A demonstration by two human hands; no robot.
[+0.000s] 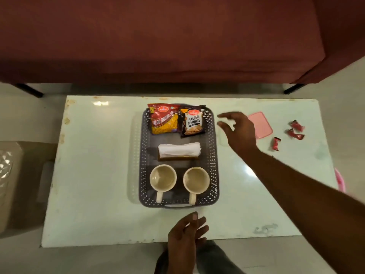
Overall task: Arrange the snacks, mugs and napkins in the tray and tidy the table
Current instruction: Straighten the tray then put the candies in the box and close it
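Head view: tray (214,155) looks filled; right hand (238,131), fingers spread and empty, hovers right of it; next, probably clearing the wrappers (294,133).

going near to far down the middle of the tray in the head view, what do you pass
two mugs side by side → napkins → snack packets, aloo bhujia left of salted peanuts, at the tray's far end

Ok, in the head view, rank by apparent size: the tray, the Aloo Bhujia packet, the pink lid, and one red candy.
1. Tray, far the largest.
2. Aloo Bhujia packet.
3. Pink lid, partly hidden behind the right hand, so its place against the packet is unsure.
4. Red candy, the smallest.
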